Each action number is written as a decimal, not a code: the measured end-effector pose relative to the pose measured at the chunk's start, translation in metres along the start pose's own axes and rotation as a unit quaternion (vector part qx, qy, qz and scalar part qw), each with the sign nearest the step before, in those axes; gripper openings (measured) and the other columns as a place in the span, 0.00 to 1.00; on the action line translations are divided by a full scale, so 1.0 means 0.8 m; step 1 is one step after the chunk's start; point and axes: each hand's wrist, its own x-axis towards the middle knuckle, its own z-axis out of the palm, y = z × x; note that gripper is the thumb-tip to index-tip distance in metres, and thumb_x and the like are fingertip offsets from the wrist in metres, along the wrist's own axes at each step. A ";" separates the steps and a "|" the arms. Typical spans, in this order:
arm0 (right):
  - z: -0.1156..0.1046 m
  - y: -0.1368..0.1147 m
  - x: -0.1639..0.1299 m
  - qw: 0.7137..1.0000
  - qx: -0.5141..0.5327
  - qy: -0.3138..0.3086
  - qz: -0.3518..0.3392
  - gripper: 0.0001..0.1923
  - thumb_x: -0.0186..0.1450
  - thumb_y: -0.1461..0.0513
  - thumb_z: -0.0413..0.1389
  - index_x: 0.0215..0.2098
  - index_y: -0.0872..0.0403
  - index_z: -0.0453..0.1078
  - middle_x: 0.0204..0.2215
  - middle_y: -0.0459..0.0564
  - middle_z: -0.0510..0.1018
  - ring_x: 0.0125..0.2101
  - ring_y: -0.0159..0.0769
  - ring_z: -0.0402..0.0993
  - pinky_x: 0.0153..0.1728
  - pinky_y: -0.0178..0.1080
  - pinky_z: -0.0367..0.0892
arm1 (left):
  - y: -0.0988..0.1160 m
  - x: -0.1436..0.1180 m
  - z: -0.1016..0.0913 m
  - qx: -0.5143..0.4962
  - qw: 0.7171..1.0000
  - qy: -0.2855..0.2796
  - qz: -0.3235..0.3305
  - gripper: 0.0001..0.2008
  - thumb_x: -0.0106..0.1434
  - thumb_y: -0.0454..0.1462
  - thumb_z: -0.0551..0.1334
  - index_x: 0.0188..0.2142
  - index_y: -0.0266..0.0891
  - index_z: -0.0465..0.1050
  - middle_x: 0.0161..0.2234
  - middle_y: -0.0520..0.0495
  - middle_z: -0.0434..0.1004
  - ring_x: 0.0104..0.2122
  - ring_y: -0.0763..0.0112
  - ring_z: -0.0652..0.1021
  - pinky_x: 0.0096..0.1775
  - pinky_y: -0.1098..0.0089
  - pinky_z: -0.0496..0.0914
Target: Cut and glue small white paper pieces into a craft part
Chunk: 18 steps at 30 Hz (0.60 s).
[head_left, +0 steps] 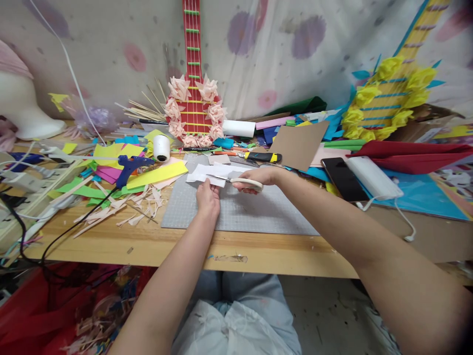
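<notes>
My right hand (pixel 254 179) grips a pair of scissors (pixel 254 184) by the pale handles, with the blades pointing left over a sheet of white paper (pixel 201 173). The paper's near edge is pinched in my left hand (pixel 208 198), fingers closed on it. Both hands are above the grey cutting mat (pixel 266 217). How far the blades have cut into the paper is too small to tell. Just behind the paper lie a small grey card piece (pixel 219 159) and a yellow-and-black utility knife (pixel 263 157).
A red paper guitar (pixel 194 116) with pink flowers stands at the back; a yellow one (pixel 384 101) leans right. On the left are a blue glue gun (pixel 129 168), paper scraps (pixel 138 204) and cables. A phone (pixel 344 178) and white power bank (pixel 374 177) lie right.
</notes>
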 end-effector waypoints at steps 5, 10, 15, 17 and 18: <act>-0.001 0.002 0.000 1.000 -0.023 0.015 0.004 0.29 0.49 0.40 0.52 0.28 0.58 0.63 0.19 0.43 0.65 0.18 0.24 0.61 0.20 0.31 0.60 | 0.000 0.000 0.001 0.003 1.000 0.007 0.000 0.05 0.59 0.28 0.52 0.29 0.36 0.61 0.26 0.51 0.72 0.27 0.80 0.75 0.39 0.73 0.69; -0.004 0.004 0.000 0.999 -0.044 0.012 -0.012 0.30 0.49 0.39 0.51 0.29 0.58 0.63 0.19 0.44 0.66 0.18 0.25 0.61 0.20 0.31 0.59 | -0.001 0.000 0.002 0.007 1.000 0.008 0.004 0.05 0.58 0.27 0.52 0.28 0.37 0.60 0.26 0.52 0.72 0.27 0.81 0.75 0.39 0.73 0.69; -0.005 0.002 -0.001 0.998 -0.060 0.014 -0.008 0.30 0.49 0.39 0.51 0.29 0.58 0.63 0.19 0.44 0.65 0.18 0.24 0.60 0.20 0.31 0.59 | -0.001 0.000 0.003 0.001 1.000 0.005 0.006 0.06 0.58 0.27 0.52 0.28 0.37 0.59 0.26 0.52 0.72 0.27 0.82 0.74 0.38 0.75 0.69; -0.004 -0.001 -0.003 0.998 -0.069 0.017 0.000 0.30 0.48 0.38 0.51 0.28 0.58 0.62 0.20 0.44 0.65 0.18 0.24 0.61 0.20 0.31 0.59 | -0.001 0.000 0.003 0.000 1.000 0.005 0.006 0.06 0.58 0.27 0.52 0.28 0.37 0.59 0.27 0.52 0.72 0.27 0.82 0.75 0.37 0.75 0.69; -0.004 -0.003 -0.003 0.997 -0.076 0.019 0.003 0.30 0.48 0.38 0.51 0.27 0.58 0.62 0.20 0.44 0.65 0.18 0.24 0.61 0.20 0.31 0.58 | -0.001 0.000 0.003 0.000 1.000 0.006 0.005 0.06 0.58 0.27 0.52 0.28 0.37 0.59 0.27 0.52 0.72 0.27 0.82 0.75 0.37 0.75 0.69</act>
